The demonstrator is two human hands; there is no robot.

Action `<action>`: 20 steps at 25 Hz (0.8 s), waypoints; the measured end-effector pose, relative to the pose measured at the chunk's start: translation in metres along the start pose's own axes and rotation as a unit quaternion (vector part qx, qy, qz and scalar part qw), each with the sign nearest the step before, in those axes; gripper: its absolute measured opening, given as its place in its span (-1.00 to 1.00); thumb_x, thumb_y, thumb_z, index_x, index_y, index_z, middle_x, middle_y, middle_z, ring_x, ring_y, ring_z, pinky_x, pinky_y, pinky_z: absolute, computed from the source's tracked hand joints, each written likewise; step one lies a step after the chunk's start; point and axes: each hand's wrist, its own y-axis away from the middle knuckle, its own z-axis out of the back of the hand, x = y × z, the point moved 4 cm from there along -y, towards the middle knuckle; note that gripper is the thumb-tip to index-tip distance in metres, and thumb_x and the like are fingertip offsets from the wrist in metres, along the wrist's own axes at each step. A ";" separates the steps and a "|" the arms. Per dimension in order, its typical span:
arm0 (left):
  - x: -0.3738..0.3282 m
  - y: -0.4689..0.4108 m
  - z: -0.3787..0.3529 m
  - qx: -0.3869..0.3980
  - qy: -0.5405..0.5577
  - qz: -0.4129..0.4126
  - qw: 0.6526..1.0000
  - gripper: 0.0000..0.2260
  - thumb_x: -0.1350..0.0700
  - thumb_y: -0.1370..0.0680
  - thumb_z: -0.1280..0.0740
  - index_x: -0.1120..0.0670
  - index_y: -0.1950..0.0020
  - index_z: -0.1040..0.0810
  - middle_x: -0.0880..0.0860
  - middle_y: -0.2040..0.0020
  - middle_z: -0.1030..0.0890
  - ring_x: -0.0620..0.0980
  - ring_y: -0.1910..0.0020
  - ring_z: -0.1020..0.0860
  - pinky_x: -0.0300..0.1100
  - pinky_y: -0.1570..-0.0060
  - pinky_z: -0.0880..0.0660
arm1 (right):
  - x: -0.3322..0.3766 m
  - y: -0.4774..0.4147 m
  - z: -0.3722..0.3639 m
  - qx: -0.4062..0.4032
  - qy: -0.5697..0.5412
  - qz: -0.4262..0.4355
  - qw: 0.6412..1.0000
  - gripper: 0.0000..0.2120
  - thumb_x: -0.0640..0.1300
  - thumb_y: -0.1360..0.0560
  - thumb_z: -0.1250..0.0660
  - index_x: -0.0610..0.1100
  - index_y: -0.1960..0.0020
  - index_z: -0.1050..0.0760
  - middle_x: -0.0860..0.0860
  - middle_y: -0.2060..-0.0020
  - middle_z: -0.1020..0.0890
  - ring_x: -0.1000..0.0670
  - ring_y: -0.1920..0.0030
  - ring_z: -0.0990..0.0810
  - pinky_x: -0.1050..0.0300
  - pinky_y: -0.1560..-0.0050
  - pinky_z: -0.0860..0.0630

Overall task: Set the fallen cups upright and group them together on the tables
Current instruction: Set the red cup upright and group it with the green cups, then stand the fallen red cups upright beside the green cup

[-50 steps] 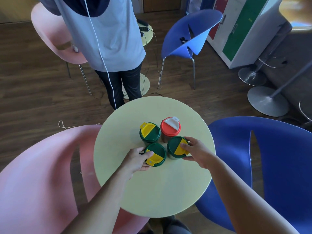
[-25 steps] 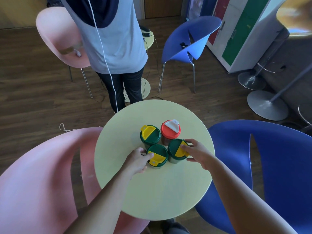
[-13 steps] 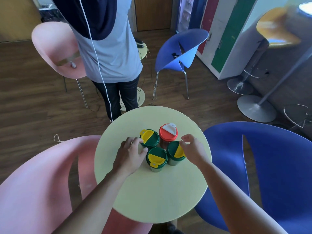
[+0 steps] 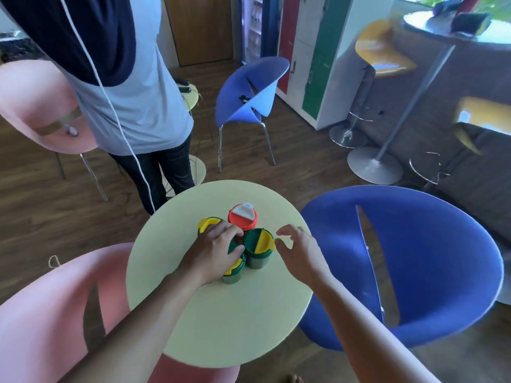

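Centrally, four lidded cups stand upright in a tight cluster on the round tabletop (image 4: pixel 221 327): red-lidded cup (image 4: pixel 242 217) far, three green-and-yellow-lidded cups (image 4: pixel 258 246) nearer. Left hand (image 4: pixel 214 251) lies over two green cups, fingers curled on the near one (image 4: pixel 233 269). Right hand (image 4: pixel 300 250) hovers open just right of the cluster, holding nothing. Blue chair (image 4: pixel 442 258) right.

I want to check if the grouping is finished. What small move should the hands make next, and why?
Probably lift both hands away. All four cups stand upright in one tight cluster on the round table. The left hand lies over the two left cups; the right hand is open beside the green cup, apart from it.
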 end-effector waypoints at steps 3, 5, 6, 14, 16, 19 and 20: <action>-0.049 -0.021 -0.010 0.009 -0.025 -0.055 0.998 -0.61 -0.07 -0.54 -0.31 0.05 -0.32 -0.50 0.03 -0.24 -0.54 0.10 -0.30 -0.43 -0.10 -0.30 -0.33 | -0.020 0.017 0.040 -0.044 0.028 0.006 0.999 -0.71 0.01 -0.56 -0.29 0.01 -0.27 -0.49 0.02 -0.25 -0.55 -0.08 -0.10 -0.58 0.09 -0.06 -0.46; -0.090 -0.038 -0.020 0.007 -0.035 -0.078 0.996 -0.52 -0.10 -0.53 -0.29 0.09 -0.39 -0.46 0.07 -0.31 -0.53 0.11 -0.37 -0.40 -0.09 -0.37 -0.27 | -0.040 0.029 0.074 -0.073 0.047 0.007 0.996 -0.65 0.02 -0.56 -0.29 0.02 -0.33 -0.47 0.02 -0.31 -0.53 -0.07 -0.27 -0.51 0.08 -0.19 -0.43; -0.114 -0.045 -0.027 0.007 -0.040 -0.091 0.995 -0.48 -0.11 -0.52 -0.27 0.10 -0.42 -0.44 0.08 -0.34 -0.51 0.12 -0.39 -0.39 -0.07 -0.40 -0.26 | -0.052 0.037 0.095 -0.088 0.056 0.005 0.995 -0.63 0.01 -0.57 -0.29 0.00 -0.36 -0.46 0.02 -0.34 -0.51 -0.07 -0.33 -0.47 0.09 -0.26 -0.40; -0.323 -0.085 -0.115 0.019 -0.027 -0.191 0.981 -0.43 -0.14 -0.56 -0.23 0.06 -0.52 -0.32 0.02 -0.48 -0.40 0.11 -0.55 -0.21 -0.03 -0.51 -0.18 | -0.180 0.113 0.271 -0.208 0.091 -0.028 0.974 -0.61 -0.04 -0.54 -0.32 -0.04 -0.36 -0.48 -0.01 -0.38 -0.50 -0.06 -0.42 -0.40 0.11 -0.40 -0.30; -0.372 -0.091 -0.133 0.020 -0.024 -0.218 0.976 -0.45 -0.11 -0.58 -0.28 0.07 -0.52 -0.32 0.04 -0.48 -0.40 0.12 -0.55 -0.21 -0.02 -0.52 -0.16 | -0.206 0.128 0.311 -0.230 0.099 -0.036 0.968 -0.61 -0.03 -0.55 -0.32 -0.04 -0.36 -0.47 0.00 -0.38 -0.49 -0.05 -0.43 -0.40 0.10 -0.40 -0.30; -0.449 -0.097 -0.158 0.021 -0.019 -0.261 0.965 -0.45 -0.09 -0.59 -0.29 0.08 -0.53 -0.31 0.06 -0.48 -0.40 0.14 -0.56 -0.19 -0.01 -0.53 -0.13 | -0.247 0.156 0.369 -0.275 0.106 -0.058 0.954 -0.62 -0.02 -0.53 -0.33 -0.02 -0.33 -0.48 0.00 -0.37 -0.50 -0.06 -0.41 -0.42 0.11 -0.38 -0.31; -0.472 -0.099 -0.164 0.020 -0.017 -0.277 0.961 -0.45 -0.09 -0.59 -0.28 0.08 -0.53 -0.30 0.06 -0.48 -0.40 0.14 -0.56 -0.19 0.00 -0.53 -0.13 | -0.258 0.165 0.385 -0.287 0.105 -0.067 0.950 -0.62 -0.01 -0.53 -0.34 -0.01 -0.33 -0.49 0.00 -0.37 -0.50 -0.05 -0.41 -0.41 0.13 -0.38 -0.29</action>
